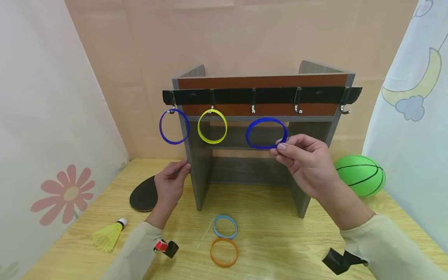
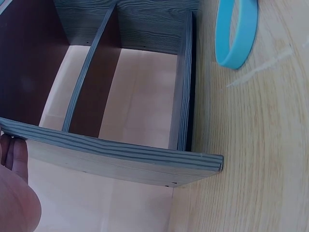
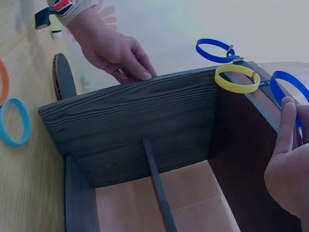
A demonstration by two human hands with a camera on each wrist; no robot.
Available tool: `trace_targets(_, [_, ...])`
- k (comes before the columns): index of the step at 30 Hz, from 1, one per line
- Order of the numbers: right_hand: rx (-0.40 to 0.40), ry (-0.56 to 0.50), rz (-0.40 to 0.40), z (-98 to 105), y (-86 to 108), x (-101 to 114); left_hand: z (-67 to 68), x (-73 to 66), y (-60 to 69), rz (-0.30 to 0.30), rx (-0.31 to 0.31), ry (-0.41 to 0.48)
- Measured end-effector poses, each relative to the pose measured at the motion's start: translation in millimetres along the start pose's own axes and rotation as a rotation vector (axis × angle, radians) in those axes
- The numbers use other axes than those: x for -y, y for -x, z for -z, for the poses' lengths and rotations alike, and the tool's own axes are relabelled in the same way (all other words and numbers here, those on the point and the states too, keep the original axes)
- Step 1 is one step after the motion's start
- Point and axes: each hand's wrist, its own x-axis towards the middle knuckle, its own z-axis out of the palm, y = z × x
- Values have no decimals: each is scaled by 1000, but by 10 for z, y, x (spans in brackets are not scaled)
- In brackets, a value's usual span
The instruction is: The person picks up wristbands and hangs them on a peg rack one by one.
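Observation:
My right hand point(image 1: 309, 165) pinches a blue wristband point(image 1: 266, 119) between thumb and fingers, below the middle hook point(image 1: 253, 109) of the black hook strip point(image 1: 231, 96). A second blue band point(image 1: 160, 130) hangs from the leftmost hook, and a yellow band point(image 1: 226, 130) from the hook beside it. My left hand point(image 1: 170, 186) holds the left side panel of the grey wooden rack point(image 1: 196, 155); in the left wrist view its fingers point(image 2: 18, 157) lie at the panel's edge. In the right wrist view the pinched blue band point(image 3: 279, 87) is close to the yellow one point(image 3: 236, 88).
On the table point(image 1: 189, 233), a light blue band point(image 1: 215, 229) and an orange band point(image 1: 212, 254) lie in front of the rack. A black paddle point(image 1: 142, 196) and a yellow shuttlecock point(image 1: 107, 235) are at the left. The green ball point(image 1: 362, 177) stands at the right.

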Motion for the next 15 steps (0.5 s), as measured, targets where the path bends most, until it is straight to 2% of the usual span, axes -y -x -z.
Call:
trace_targets(4, [-21, -17, 13, -48, -62, 1, 14, 27, 3, 2, 7, -38])
trace_targets(7, [-32, -28, 15, -74, -101, -1, 52, 111, 15, 4, 10, -62])
trace_targets(11, [-53, -28, 5, -103, -147, -6, 97, 228, 45, -1, 2, -40])
trace_targets(15, [-81, -22, -2, -120, -181, -22, 99, 243, 54, 2, 0, -24])
